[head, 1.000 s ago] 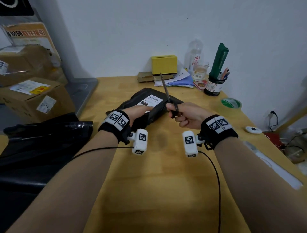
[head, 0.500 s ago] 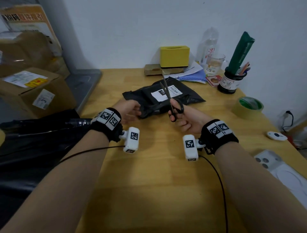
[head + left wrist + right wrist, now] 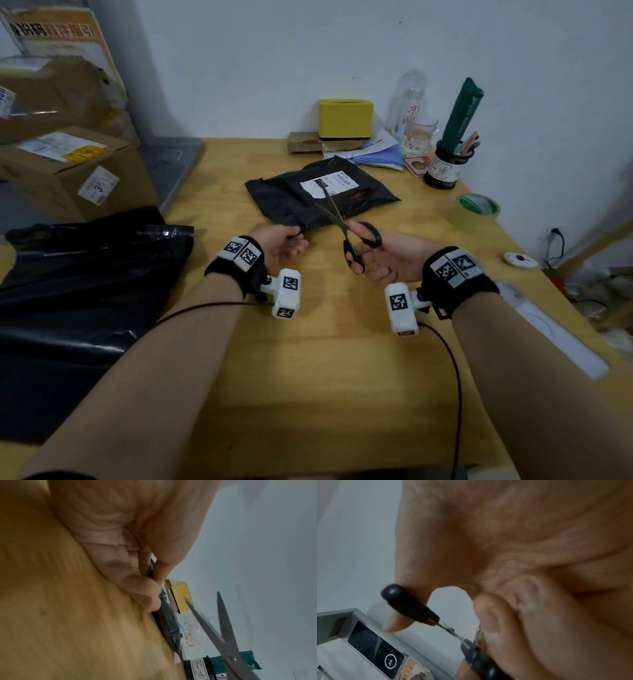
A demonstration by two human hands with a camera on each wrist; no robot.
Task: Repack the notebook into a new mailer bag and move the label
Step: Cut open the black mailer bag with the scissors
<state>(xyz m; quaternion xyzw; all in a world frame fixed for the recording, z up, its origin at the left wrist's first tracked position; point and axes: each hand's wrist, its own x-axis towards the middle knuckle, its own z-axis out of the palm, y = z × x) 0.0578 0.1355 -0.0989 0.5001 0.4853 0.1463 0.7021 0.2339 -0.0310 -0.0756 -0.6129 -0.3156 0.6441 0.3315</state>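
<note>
A black mailer bag lies on the wooden table, with a white shipping label on its top face. My left hand pinches the bag's near edge between thumb and fingers. My right hand holds black-handled scissors, thumb and fingers through the loops. The blades stand apart, pointing at the bag's near edge just right of my left hand. The notebook is not visible.
A heap of black plastic bags lies at the left. Cardboard boxes stand behind it. At the back are a yellow box, papers, a bottle, a glass and a pen pot. A tape roll sits at the right.
The scissor blades went from closed and upright to spread apart and dropped to the bag's near edge. My left hand slid back from the bag's top to pinch that edge.
</note>
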